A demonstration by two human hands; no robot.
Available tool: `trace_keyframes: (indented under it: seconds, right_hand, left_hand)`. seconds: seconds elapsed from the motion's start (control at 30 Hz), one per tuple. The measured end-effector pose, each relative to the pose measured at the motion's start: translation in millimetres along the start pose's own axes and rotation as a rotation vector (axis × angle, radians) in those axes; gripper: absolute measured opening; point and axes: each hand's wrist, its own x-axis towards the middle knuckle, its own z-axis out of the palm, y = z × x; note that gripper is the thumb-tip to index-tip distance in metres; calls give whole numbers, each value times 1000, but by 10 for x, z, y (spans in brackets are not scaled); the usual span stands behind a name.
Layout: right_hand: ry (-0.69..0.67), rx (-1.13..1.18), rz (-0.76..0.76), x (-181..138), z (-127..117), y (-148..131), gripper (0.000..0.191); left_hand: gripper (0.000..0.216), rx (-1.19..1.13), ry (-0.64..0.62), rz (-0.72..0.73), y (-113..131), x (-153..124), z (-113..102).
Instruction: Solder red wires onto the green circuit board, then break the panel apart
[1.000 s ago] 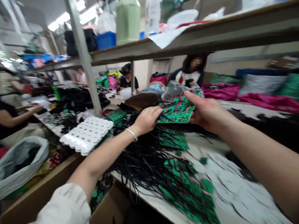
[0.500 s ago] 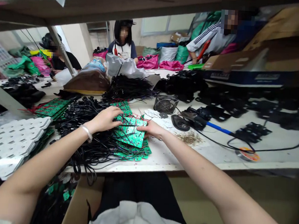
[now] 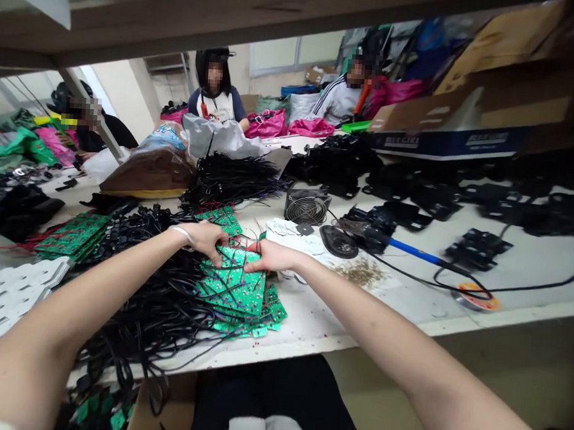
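A green circuit board panel with thin wires and black cables attached lies over a stack of similar boards near the table's front edge. My right hand pinches its upper right corner, thumb on top and fingers out of sight behind. At the upper left corner is my left hand, its thumb down on the board and its fingers curled by the red wires; their grip is partly hidden. Black cables spread in a heap left of the panel, under my left forearm.
A soldering iron with a blue handle, a solder spool and a small fan are to the right. More boards and white trays lie left. Black housings line the back right. Several co-workers sit opposite.
The view has shifted, moving the table lower in the picture. My right hand has gone from the panel's right edge to its upper right corner. A co-worker at the far right has leaned lower.
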Motion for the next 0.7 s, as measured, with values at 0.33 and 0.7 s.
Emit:
trace_keyframes:
  seconds: [0.33, 0.7]
  right_hand:
    - [-162, -87, 40, 88, -24, 138, 28]
    - [-42, -294, 63, 80, 11, 17, 16]
  left_hand:
    - [25, -66, -199, 95, -63, -20, 34]
    - [25, -123, -157, 114, -79, 16, 94]
